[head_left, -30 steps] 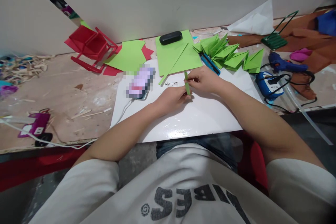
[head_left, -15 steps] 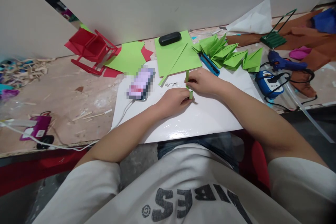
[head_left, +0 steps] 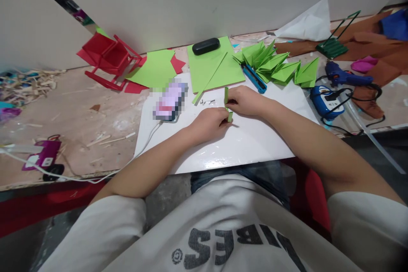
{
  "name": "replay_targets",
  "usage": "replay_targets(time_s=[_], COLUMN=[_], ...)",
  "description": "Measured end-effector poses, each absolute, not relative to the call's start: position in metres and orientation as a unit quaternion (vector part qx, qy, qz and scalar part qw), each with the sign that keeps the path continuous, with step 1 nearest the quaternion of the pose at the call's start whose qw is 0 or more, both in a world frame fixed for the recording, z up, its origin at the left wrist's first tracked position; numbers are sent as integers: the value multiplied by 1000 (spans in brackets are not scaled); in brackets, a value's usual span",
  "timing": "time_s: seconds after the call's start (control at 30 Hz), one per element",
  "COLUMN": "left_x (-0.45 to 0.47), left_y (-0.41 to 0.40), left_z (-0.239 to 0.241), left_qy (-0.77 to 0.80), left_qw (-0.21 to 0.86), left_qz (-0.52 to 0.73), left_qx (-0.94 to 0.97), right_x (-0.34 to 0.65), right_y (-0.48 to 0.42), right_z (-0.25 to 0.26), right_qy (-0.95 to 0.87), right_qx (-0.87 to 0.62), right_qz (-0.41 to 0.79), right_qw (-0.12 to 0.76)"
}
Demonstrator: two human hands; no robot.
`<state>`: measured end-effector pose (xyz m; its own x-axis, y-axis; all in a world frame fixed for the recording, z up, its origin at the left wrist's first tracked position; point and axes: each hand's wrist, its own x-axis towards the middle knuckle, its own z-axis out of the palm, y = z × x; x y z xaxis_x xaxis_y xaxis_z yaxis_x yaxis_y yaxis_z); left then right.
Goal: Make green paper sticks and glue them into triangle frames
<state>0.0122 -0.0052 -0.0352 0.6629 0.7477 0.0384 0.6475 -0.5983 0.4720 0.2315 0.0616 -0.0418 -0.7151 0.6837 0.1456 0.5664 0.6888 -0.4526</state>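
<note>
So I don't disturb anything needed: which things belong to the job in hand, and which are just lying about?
Likely in the job:
green strip, held by left hand and right hand
folded green pieces
green sheet
white board

Probably lying about:
phone
black case
red model chair
glue gun

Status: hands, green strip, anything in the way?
Left hand and right hand: both pinching the green strip. Strip: partly hidden in grip. Blue tool lies just beyond right hand, not between the hands.
</note>
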Motion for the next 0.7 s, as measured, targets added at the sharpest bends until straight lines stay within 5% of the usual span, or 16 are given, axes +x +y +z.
replay_targets(time_s=[0.37, 0.7], left_x=[5, -6], left_y=[5, 15], left_z=[-39, -52], left_qy=[329, 382], left_qw=[211, 144], left_qz=[124, 293], left_qx=[912, 864], right_x=[232, 232], right_y=[60, 61], right_z=[-39, -36], right_qy=[-916, -901], right_qx=[-339, -380], right_qz=[170, 178], right_qw=[128, 110])
